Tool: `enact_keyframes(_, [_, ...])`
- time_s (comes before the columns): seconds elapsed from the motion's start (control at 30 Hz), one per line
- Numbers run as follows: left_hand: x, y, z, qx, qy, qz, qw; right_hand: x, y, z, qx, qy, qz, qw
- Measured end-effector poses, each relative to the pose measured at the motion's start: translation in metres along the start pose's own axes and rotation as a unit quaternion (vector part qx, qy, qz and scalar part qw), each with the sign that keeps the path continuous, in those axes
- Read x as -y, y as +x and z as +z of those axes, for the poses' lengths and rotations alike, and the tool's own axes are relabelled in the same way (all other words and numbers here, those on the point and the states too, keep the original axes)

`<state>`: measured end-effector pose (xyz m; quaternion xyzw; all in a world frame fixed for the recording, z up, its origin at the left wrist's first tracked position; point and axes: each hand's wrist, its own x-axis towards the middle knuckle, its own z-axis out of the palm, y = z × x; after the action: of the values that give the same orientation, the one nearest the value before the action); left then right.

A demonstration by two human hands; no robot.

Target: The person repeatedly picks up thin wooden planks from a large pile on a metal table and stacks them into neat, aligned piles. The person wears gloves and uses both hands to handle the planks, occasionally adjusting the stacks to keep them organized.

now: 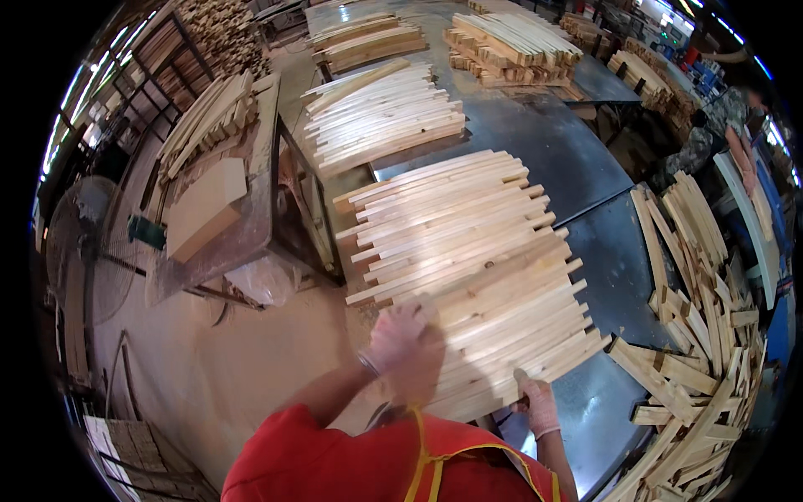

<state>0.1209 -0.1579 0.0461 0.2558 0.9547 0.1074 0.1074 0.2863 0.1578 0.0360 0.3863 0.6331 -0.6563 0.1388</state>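
Observation:
A row of pale wooden strips (pixel 477 243) lies side by side on the dark metal table, their ends uneven. My left hand (pixel 397 336), in a pale glove, is at the left ends of the nearer strips. It is smeared by motion, so its fingers do not show clearly. Lower right, my right hand (pixel 537 403), also gloved, grips the right end of the nearest wooden strip (pixel 481 403), thumb on top and the other fingers partly hidden. A wider, darker board (pixel 502 272) lies among the strips.
Another strip row (pixel 385 117) and a stack (pixel 510 46) lie farther along the metal table (pixel 535 138). Loose offcuts (pixel 694 393) heap up at right; beyond them a co-worker (pixel 719 125) handles a board. A side table (pixel 268 197) at left bears a cardboard box (pixel 205 209).

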Motion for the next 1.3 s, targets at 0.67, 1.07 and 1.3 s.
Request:
enact_keyframes(0.67, [0.142, -0.035, 0.106, -0.03, -0.787, -0.396, 0.473, 0.045, 0.077, 0.044, -0.061, -0.146, -0.02, 0.987])
enact_keyframes(1.07, [0.007, 0.163, 0.084, 0.114, -0.412, -0.176, 0.887, 0.035, 0.123, -0.044, -0.044, -0.246, -0.071, 0.966])
enact_keyframes(1.3, [-0.074, 0.175, 0.066, 0.102, -0.387, -0.072, 0.913, 0.033, 0.086, -0.038, -0.135, -0.151, -0.057, 0.978])
